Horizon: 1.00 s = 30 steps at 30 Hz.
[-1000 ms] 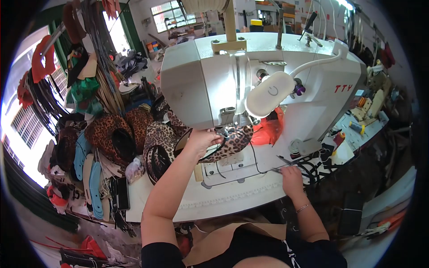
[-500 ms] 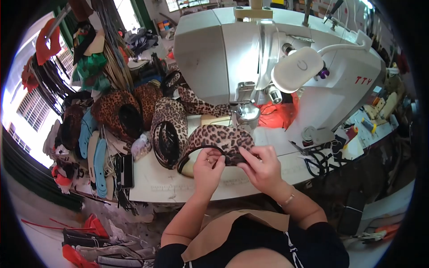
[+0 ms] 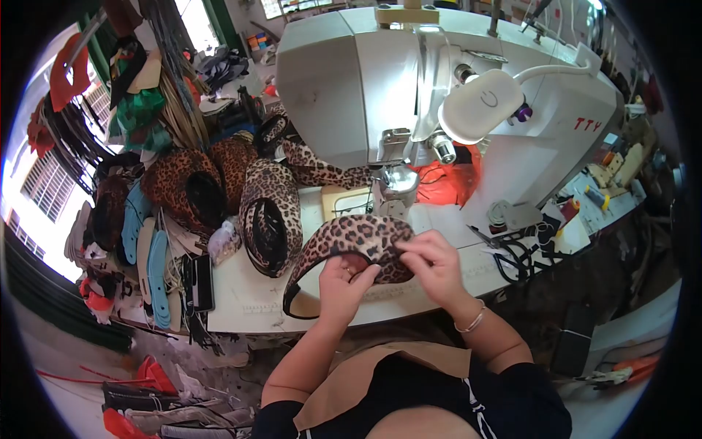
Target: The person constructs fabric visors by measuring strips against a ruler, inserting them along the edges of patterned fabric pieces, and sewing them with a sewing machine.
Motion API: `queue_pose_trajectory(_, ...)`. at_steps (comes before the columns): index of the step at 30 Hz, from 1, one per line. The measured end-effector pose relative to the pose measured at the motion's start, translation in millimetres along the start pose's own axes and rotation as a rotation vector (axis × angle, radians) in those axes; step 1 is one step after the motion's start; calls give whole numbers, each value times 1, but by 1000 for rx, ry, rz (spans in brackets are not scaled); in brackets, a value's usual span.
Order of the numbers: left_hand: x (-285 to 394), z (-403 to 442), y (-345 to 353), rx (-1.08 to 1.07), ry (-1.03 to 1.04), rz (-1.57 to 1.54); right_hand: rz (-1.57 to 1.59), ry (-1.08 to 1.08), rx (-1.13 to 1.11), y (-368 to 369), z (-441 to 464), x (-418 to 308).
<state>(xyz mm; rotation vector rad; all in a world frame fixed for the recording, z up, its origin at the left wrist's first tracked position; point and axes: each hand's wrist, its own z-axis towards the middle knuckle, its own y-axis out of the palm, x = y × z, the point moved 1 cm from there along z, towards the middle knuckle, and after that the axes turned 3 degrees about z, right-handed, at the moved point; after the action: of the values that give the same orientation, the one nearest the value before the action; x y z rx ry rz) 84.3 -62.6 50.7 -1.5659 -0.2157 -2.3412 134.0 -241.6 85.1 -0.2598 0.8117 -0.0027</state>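
Note:
A leopard-print shoe upper (image 3: 358,235) with a black-bound edge is held in front of me, over the front part of the sewing machine's table. My left hand (image 3: 344,287) grips its lower black edge, thumb on the outside and fingers partly hidden inside the curve. At its right end, my right hand (image 3: 433,267) pinches the fabric between thumb and fingers. Just beyond it stands the white sewing machine (image 3: 395,80), whose needle area (image 3: 398,179) is lit. Another leopard-print upper (image 3: 269,194), with a dark opening, lies on the table to the left.
Brown leopard-print uppers (image 3: 186,179) are heaped farther left, beside blue strips (image 3: 156,278) and a black case (image 3: 199,282). Black-handled scissors (image 3: 504,252) lie at the right. A red plastic bag (image 3: 450,179) sits behind the needle area. A white lamp (image 3: 482,106) overhangs the table.
The held upper has tilted and shifted slightly lower, showing more of its inner opening at left. My right wrist has turned a little. The whole view has shifted slightly.

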Motion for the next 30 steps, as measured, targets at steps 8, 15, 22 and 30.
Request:
queue_pose_trajectory(8,-14,8,-19,-134,1095,586,-193,-1,-232,-20,4,-17)
queue_pose_trajectory(15,-7,9,-14,-181,1072,611,-324,-39,-215,8,-5,-6)
queue_pose_trajectory(22,-8,10,-10,-176,1020,599,-336,-73,-188,9,-4,-5)
queue_pose_trajectory(30,-43,99,-87,334,578,419,-670,218,-126,-51,-39,70)
